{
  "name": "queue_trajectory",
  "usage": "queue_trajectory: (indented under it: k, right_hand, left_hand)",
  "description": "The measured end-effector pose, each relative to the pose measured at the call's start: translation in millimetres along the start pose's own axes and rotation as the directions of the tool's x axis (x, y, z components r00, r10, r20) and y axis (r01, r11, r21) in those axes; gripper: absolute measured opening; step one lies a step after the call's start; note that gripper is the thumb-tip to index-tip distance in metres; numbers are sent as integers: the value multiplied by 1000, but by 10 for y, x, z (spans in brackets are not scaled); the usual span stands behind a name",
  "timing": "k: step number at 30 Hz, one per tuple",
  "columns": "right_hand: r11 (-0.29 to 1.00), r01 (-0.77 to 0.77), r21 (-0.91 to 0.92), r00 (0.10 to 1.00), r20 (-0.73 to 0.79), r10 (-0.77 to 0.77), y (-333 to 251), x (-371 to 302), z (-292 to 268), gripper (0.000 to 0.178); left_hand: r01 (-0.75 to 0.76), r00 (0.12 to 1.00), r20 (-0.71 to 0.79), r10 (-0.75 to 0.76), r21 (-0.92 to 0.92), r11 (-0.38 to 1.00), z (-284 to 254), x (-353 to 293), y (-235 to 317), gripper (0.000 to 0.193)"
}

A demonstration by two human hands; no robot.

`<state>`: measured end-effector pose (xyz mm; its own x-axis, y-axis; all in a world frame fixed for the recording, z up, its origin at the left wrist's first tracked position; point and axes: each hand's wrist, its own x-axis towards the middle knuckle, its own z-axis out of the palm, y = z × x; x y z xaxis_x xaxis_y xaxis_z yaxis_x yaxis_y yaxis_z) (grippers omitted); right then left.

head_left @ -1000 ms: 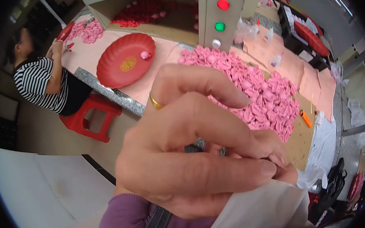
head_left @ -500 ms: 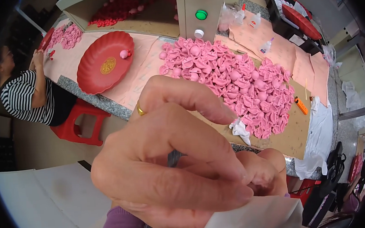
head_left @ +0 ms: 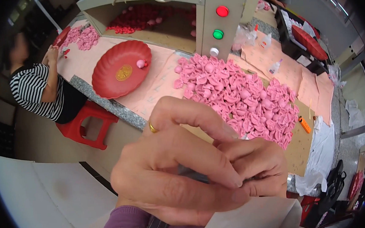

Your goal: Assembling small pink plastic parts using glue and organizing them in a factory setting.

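My left hand (head_left: 174, 174), with a gold ring, is raised close up in the middle, thumb and fingertips closed in a pinch. My right hand (head_left: 260, 165) meets it from the right with its fingers bent and pressed together. What lies between the fingertips is too hidden to make out. Below the left thumb shows a pale, smooth sheet or cloth (head_left: 253, 219); whether a hand grips it cannot be seen. Behind the hands lies a large heap of pink petal-shaped pieces and small balls (head_left: 240, 97) on a brown board (head_left: 298, 161).
A red scalloped tray (head_left: 112, 78) with a pink ball stands on pink paper, left of the heap. Behind are a machine opening (head_left: 160, 37) and its button panel (head_left: 220, 22). An orange cutter (head_left: 304, 124) and white cloth (head_left: 316, 155) lie right. A person (head_left: 41, 85) sits at far left.
My right hand has risen to my left fingertips. A white crumpled scrap seen near the board's front edge is now mostly hidden. The whole view has shifted, with the surroundings lower and farther right.
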<state>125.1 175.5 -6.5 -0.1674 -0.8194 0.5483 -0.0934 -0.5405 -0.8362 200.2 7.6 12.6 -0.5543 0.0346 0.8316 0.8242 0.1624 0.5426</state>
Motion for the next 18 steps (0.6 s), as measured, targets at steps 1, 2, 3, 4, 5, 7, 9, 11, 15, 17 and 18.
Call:
queue_trajectory:
  k: [1,2,3,4,5,7,9,11,15,17,18]
  right_hand:
    - [1000,10,-12,1000,19,-10,-26,-25,-19,27]
    - [992,-8,-126,999,-36,3,-100,-25,-12,30]
    - [969,-40,-242,993,-114,12,-101,-60,-31,34]
    - [925,-71,-373,976,-219,-13,-119,-99,-8,34]
    - [921,-58,-385,977,-210,-26,-148,-120,48,34]
    - [762,7,-648,821,-431,-374,-142,-136,174,34]
    - [753,-9,-658,749,-503,-431,-148,-139,270,32]
    - [582,203,-788,693,-304,-654,-132,-148,251,28]
    - [590,205,-781,750,-262,-607,-137,-207,233,21]
    - [630,146,-763,727,-349,-591,-171,-162,312,14]
    - [619,141,-772,724,-347,-597,-186,-164,306,11]
  left_hand:
    - [-9,1000,9,9,7,1000,-23,-26,0,13]
    - [-23,1000,14,23,32,999,-40,-26,80,13]
    - [-43,999,13,43,40,998,-50,-57,34,13]
    - [-53,999,14,52,21,998,-57,-96,-20,12]
    - [-62,998,21,62,0,998,-37,-79,-4,11]
    - [-44,999,-17,44,-23,999,26,-85,55,9]
    - [9,999,-53,-13,-61,998,89,-117,80,10]
    - [45,998,-43,-51,-115,992,140,-112,72,11]
    - [114,993,5,-117,-251,961,260,-168,-9,12]
    - [96,994,-4,-109,-458,884,362,-227,-80,10]
    - [102,993,1,-115,-473,875,368,-215,-95,10]
